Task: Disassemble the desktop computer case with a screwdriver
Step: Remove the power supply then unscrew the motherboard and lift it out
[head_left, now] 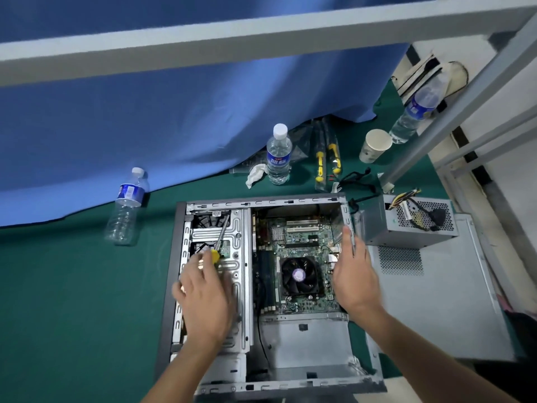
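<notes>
The computer case (174, 274) lies open on its side on the green mat (72, 301), side panel (453, 315) already off and flat to the right. The power supply (412, 225) is out too, sitting on that panel just beside the case's far right corner, cables trailing. So the first 2 big pieces look done. The left hand (203, 298) curls round the yellow-handled screwdriver (219, 239), shaft angled up over the metal drive cage (241, 286), tip near the cage's far end; I can't tell whether it sits in a screw. The right hand (354, 277) holds nothing, fingers straight, fingertips touching the case's right wall as if to steady it. What's left, by my read: the drive cage, the motherboard (299, 237) with its cooler fan (299, 276), both in place. 3 water bottles, a paper cup (374, 145) and spare tools lie beyond.
</notes>
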The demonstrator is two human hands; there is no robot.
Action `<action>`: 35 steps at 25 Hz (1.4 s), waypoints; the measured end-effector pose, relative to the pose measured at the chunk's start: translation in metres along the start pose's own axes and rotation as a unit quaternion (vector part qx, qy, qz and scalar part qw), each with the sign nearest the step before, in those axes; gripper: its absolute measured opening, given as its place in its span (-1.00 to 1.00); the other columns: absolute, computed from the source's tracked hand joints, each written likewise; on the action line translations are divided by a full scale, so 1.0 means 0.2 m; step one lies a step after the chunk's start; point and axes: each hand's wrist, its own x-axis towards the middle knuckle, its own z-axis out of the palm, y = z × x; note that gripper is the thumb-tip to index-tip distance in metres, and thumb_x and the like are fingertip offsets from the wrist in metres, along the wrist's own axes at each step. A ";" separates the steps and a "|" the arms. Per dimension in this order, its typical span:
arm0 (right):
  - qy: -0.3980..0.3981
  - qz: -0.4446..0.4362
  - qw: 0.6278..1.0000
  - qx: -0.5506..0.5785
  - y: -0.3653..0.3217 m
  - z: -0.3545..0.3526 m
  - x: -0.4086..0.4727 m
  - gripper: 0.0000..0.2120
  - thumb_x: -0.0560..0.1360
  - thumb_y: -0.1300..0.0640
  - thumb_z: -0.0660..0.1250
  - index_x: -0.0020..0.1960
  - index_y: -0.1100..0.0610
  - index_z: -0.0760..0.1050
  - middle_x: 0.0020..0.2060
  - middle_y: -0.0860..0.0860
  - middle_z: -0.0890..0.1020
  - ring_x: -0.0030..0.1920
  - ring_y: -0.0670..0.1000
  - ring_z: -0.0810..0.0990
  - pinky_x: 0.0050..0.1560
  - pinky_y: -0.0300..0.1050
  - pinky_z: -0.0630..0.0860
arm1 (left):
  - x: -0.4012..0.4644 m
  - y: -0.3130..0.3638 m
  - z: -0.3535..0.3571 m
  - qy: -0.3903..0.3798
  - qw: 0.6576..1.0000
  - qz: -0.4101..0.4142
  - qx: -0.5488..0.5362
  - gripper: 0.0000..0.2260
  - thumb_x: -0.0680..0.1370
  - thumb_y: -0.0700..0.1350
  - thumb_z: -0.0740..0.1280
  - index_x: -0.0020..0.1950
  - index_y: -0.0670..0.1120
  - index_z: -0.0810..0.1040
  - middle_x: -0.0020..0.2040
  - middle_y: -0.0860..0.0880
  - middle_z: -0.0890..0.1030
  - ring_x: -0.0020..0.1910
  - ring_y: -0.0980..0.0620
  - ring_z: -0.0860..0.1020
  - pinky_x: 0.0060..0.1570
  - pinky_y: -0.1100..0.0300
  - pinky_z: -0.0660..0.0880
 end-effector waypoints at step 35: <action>-0.209 -0.291 0.922 -0.149 -0.22 -0.17 0.33 -0.69 0.47 0.44 0.23 0.16 0.21 0.48 -0.01 0.09 0.54 0.05 0.07 0.51 0.09 -0.06 0.55 | 0.24 0.19 0.21 -0.095 0.987 0.129 -0.031 -0.47 0.59 -0.09 0.11 0.55 -0.21 0.21 0.52 -0.18 0.28 0.52 -0.13 0.17 0.52 -0.07 0.09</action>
